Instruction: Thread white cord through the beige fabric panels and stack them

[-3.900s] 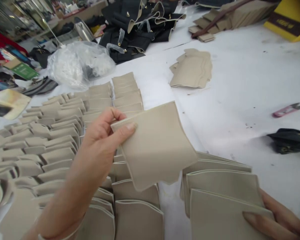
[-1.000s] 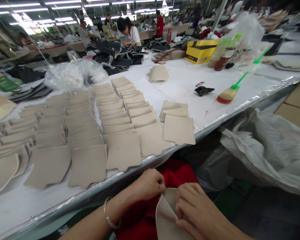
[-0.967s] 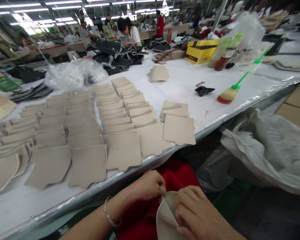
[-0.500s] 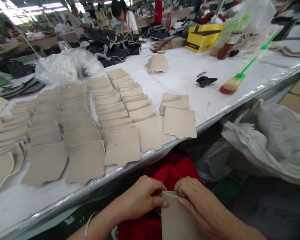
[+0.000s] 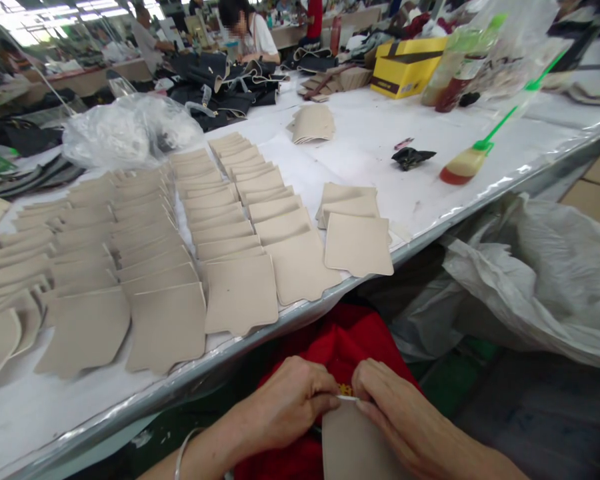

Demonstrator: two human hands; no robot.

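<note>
Over my lap, a beige leather-like panel (image 5: 353,443) hangs between my two hands. My left hand (image 5: 297,397) pinches its top left corner between thumb and fingers. On the same top edge, further right, my right hand (image 5: 393,413) grips with its thumb on the near face. The panel's lower part runs out of the picture. On the white table (image 5: 380,147) ahead, rows of similar beige panels (image 5: 243,293) overlap one another. A small group of beige panels (image 5: 357,243) lies at the table's near edge, just beyond my hands.
A squeeze bottle with a green spout (image 5: 464,165) and a black scrap (image 5: 413,158) lie to the right. Farther back are a yellow box (image 5: 405,70), clear plastic bags (image 5: 130,130) and dark pieces. A white sack (image 5: 540,273) stands below the table edge. Another person (image 5: 250,33) sits across.
Both hands have closed in along the panel's top edge, and the gap that showed there is now pressed together. The view has shifted slightly.
</note>
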